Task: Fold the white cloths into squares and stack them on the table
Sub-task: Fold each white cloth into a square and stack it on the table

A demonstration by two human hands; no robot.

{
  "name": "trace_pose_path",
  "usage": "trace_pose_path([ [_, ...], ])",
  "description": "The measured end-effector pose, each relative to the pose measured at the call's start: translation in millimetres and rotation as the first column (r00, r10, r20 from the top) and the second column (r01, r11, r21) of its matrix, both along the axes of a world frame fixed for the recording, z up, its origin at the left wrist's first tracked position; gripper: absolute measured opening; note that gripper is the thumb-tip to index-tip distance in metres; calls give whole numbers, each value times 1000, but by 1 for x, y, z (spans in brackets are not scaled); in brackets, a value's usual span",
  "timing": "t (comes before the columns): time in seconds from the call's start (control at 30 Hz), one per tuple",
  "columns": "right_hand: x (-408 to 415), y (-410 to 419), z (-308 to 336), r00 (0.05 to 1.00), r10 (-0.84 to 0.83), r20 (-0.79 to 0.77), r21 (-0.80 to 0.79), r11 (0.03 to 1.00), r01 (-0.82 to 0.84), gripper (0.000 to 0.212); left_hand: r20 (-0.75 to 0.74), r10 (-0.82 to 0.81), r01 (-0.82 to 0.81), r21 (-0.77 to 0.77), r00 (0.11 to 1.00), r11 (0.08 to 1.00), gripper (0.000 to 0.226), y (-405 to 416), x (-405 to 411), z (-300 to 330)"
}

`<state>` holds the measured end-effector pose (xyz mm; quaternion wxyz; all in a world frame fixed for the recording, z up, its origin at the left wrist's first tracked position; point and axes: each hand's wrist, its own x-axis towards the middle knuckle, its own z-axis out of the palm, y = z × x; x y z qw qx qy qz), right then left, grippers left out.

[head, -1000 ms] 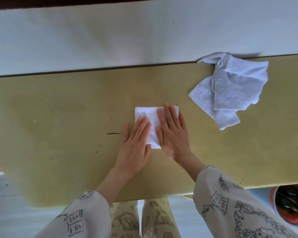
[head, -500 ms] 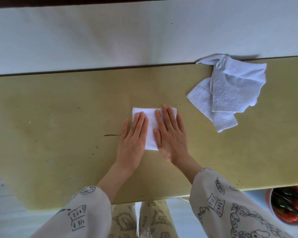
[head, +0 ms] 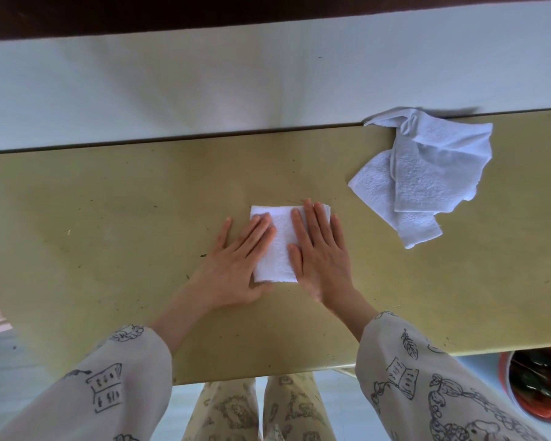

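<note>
A small folded white cloth (head: 279, 246) lies flat in the middle of the yellow-green table (head: 109, 224). My left hand (head: 236, 265) presses on its left side with straight fingers. My right hand (head: 320, 253) lies flat on its right side, fingers pointing away from me. Only the strip of cloth between the two hands and its far edge show. A loose pile of unfolded white cloths (head: 423, 173) sits crumpled at the far right of the table, touching the back edge.
A white wall (head: 204, 84) runs along the table's far edge. Below the table's near right corner stands a red container (head: 541, 386) with dark contents. My patterned sleeves and trousers fill the bottom of the view.
Both hands have stayed flat on the folded cloth, with the left hand spreading slightly to the left. The view has shifted a little.
</note>
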<state>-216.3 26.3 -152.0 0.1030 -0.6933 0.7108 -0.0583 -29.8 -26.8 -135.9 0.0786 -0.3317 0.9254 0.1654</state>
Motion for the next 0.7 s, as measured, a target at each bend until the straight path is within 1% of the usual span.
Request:
trace_pose_path([
  [0.07, 0, 0, 1, 1000, 4, 3, 6, 1000, -4, 56, 39, -19, 17, 44, 999, 999, 100, -4, 3, 3],
  [0.1, 0, 0, 1, 1000, 6, 3, 10, 1000, -6, 56, 52, -14, 11, 61, 999, 998, 99, -5, 3, 5],
  [0.17, 0, 0, 1, 1000, 12, 4, 18, 1000, -12, 56, 27, 36, -37, 62, 999, 997, 83, -3, 2, 5],
  [0.23, -1, 0, 0, 1000, 20, 7, 23, 1000, -20, 56, -12, 89, -89, 28, 996, 996, 66, 2, 1, 2],
  [0.3, -6, 1, 1, 999, 44, 5, 27, 999, -45, 57, -28, 94, -94, -5, 995, 996, 61, 5, 2, -3],
  [0.47, -17, 4, 3, 996, 89, 4, 35, 995, -89, 61, 10, 21, -20, -43, 1000, 999, 80, -5, 8, -6],
  [0.6, -15, 4, 4, 996, 93, -15, 121, 988, -90, 62, 68, 17, -19, 31, 998, 999, 88, -5, 6, -4],
  [0.7, -15, 1, 13, 996, 85, -4, 180, 980, -83, 64, 84, 38, -45, 87, 996, 995, 88, -4, 0, 7],
])
